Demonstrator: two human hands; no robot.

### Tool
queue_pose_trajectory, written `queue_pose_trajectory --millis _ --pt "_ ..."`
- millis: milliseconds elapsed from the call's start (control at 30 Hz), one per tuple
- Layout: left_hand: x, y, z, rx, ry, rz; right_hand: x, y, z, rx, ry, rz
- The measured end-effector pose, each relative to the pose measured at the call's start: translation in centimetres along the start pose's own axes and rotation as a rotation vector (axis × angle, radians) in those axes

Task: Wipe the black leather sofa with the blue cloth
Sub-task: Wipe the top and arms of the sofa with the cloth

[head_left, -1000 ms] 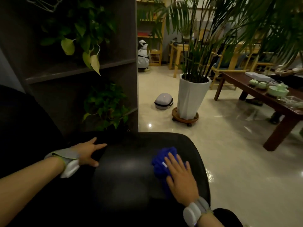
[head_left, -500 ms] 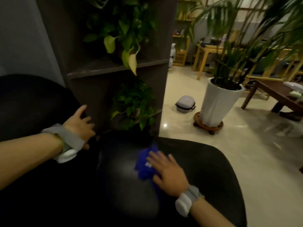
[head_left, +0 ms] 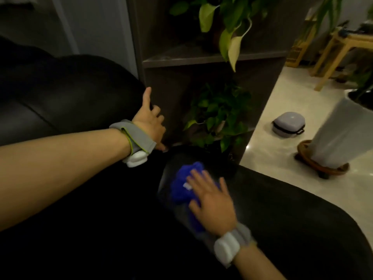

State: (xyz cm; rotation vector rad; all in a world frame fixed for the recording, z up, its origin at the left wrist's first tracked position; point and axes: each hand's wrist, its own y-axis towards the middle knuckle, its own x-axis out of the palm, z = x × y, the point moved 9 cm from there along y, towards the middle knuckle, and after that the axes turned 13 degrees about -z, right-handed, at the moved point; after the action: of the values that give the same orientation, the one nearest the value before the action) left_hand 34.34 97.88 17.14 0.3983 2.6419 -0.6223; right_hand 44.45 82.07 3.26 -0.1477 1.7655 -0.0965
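A: Change since the earlier frame: the right hand (head_left: 212, 205) has carried the blue cloth (head_left: 184, 184) from the outer part of the armrest toward its far inner end. The left hand (head_left: 150, 122) has risen from the armrest to the end of the backrest, beside the dark shelf unit (head_left: 201, 57).

B: Present location of the cloth?

A: Bunched on top of the armrest of the black leather sofa (head_left: 282, 209), near the far end, just in front of the potted vine (head_left: 218, 116) on the lower shelf. It lies under the right palm.

B: State of each grip?

A: Right: fingers spread flat, pressing the cloth down; it is pinned, not pinched. Left: fingers loosely curled against the sofa, holding nothing.

B: Handling characteristics?

A: The cloth looks light, soft and limp, and will likely bunch or roll under uneven pressure. The leather looks smooth and glossy, so the cloth should slide easily.

B: Recommended hold?

A: Flat palm over the centre of the bunch, fingertips on its leading edge. Motion blur hides the finer contact detail.
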Motion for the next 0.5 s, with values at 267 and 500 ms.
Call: queue_pose_trajectory --millis 267,500 --pt "0.0 0.6 0.5 -0.02 0.019 0.054 -0.9 5.9 -3.8 0.048 0.02 -0.034" --pt "0.1 0.3 0.5 -0.041 0.07 0.068 2.8 -1.5 -8.5 -0.302 -0.052 -0.073"
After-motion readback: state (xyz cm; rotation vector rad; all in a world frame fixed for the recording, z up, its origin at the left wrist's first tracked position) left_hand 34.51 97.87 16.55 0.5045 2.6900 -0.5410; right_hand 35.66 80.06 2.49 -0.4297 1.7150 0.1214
